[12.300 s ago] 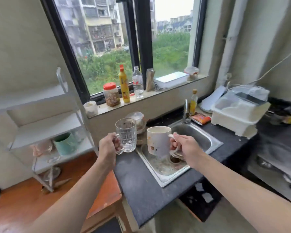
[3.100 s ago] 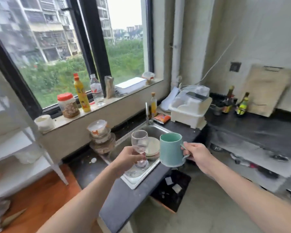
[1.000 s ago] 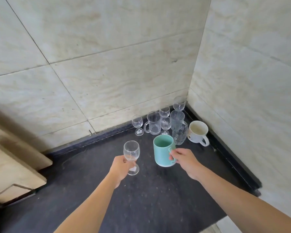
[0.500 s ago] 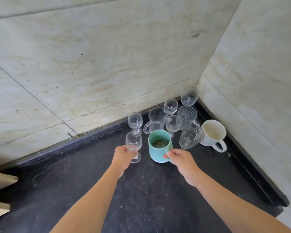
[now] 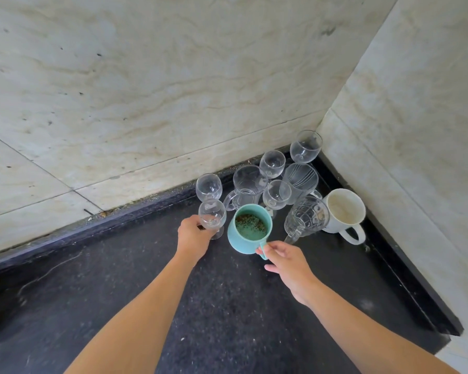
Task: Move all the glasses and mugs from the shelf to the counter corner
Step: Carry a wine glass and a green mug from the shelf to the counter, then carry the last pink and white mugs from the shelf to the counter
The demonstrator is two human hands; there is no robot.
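Observation:
My left hand (image 5: 193, 237) grips a small wine glass (image 5: 211, 214) by its stem, its foot on or just above the dark counter (image 5: 227, 306). My right hand (image 5: 287, 259) pinches the handle of a teal mug (image 5: 247, 233) with dark specks inside, standing upright on the counter. Behind them in the corner stand several clear glasses, among them a handled glass mug (image 5: 246, 186), a ribbed tumbler (image 5: 300, 179), a patterned glass mug (image 5: 305, 221) and a white mug (image 5: 345, 211).
Beige tiled walls (image 5: 173, 90) meet at the corner on the far right. A raised black rim (image 5: 405, 265) runs along the wall on the right. The counter's dark speckled surface extends towards me and to the left.
Both hands moved forward and down towards the corner group. The teal mug and the wine glass came down beside the other glasses, and the camera leaned in closer.

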